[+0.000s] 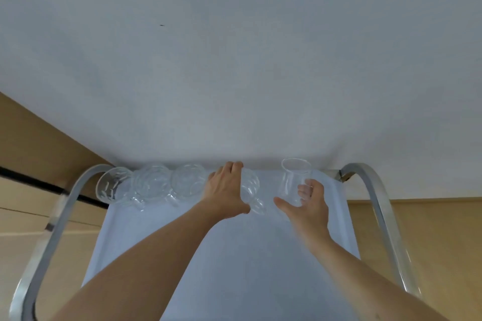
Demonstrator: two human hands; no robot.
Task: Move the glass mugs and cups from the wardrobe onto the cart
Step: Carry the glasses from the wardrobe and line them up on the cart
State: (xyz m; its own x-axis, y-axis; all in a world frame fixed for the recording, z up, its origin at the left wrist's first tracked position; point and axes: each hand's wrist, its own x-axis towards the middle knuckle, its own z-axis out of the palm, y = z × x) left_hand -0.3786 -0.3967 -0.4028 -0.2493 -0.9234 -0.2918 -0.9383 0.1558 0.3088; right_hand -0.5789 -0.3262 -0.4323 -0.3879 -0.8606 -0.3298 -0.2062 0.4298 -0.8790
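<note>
Left hand [226, 191] grasps a mug [249, 185] beside three mugs [154, 184] at 9 o'clock; right hand [310, 202] holds a cup [294, 180] near the cart [182, 229] wall edge

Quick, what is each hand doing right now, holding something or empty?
Left hand: curled over a glass mug on the cart tray.
Right hand: curled round a plain glass cup.

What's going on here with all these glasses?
A person is lining up glassware along the far edge of a cart's pale tray, against a white wall. Three glass mugs already stand in a row at the left. The left hand grips a fourth mug beside them. The right hand holds a plain glass cup at the right end; whether it has touched down yet is unclear.
</note>
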